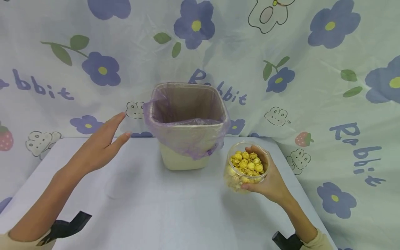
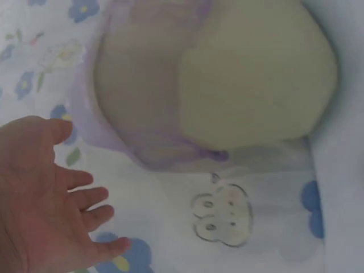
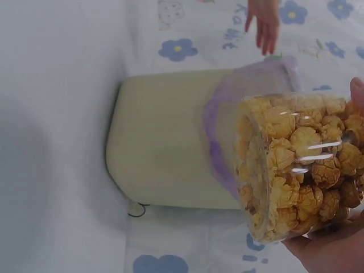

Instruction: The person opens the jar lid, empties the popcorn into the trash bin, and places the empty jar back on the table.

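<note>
Gripping a clear cylindrical popcorn-filled jar (image 1: 232,177), the right hand (image 1: 272,182) is right of the cream, purple-lined bin (image 1: 179,160); opposite, the left hand (image 1: 101,147) extends bare fingers.

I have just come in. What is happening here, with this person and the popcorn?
A person holds a clear plastic jar of round yellow popcorn in the right hand; no lid shows on it, and it seems raised off the white table. The left hand is empty, fingers extended, beside the trash bin but apart from it. The bin stands upright, with a purple plastic bag folded over its rim.
</note>
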Tool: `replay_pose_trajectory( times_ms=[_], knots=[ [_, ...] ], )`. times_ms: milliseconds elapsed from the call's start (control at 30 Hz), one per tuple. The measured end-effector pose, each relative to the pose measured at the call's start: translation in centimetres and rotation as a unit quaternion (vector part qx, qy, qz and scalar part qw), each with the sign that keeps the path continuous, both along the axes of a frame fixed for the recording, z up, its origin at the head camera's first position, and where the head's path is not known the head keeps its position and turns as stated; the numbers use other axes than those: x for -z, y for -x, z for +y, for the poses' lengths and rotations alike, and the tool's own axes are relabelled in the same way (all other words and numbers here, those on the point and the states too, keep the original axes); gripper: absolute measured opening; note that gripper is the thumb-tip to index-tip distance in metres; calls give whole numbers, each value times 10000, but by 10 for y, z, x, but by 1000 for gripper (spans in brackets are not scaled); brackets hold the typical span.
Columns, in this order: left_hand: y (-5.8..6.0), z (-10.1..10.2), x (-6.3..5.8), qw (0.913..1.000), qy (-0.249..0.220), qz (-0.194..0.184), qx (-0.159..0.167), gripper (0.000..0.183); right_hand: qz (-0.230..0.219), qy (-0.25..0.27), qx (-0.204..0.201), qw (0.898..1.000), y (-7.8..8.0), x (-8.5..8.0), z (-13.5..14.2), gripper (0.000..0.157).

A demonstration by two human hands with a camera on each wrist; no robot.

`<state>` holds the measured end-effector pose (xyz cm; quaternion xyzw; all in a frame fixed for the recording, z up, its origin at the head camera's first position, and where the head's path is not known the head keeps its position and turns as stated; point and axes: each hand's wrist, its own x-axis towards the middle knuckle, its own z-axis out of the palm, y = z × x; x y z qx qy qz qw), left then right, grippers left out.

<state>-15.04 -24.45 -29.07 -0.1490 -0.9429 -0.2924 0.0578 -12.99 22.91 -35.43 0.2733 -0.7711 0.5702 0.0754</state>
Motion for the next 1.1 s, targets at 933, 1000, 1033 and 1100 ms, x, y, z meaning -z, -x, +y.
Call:
replay_pose_trajectory(
  times_ms=[933, 1000, 1033, 1100],
  knots=[
    [84, 83, -65, 9841, 1584, -789, 119, 80, 180, -882, 1045, 9904, 38, -28, 24, 107],
    [88, 84, -63, 9814, 1698, -888, 52, 80, 247, -1011, 1142, 9880, 41, -34, 27, 107],
    [90, 84, -61, 9802, 1746, -937, 32, 80, 283, -1064, 1180, 9869, 43, -37, 29, 107],
    [91, 85, -59, 9780, 1821, -1020, 8, 80, 406, -1187, 1270, 9839, 46, -44, 32, 107]
  ],
)
